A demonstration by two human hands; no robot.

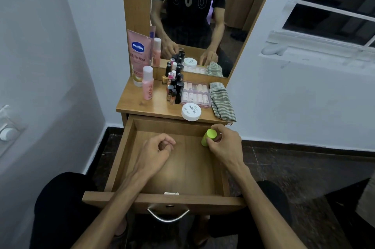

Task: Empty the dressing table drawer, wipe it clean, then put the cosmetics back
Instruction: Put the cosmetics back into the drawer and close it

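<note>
A mirror (194, 15) (wood-framed), beside a window (334, 5).

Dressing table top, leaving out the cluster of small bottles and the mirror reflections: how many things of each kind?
Pink tube: 1
Pink bottle: 1
White round jar: 1
Clear box: 1
Striped cloth: 1
Total: 5
</note>
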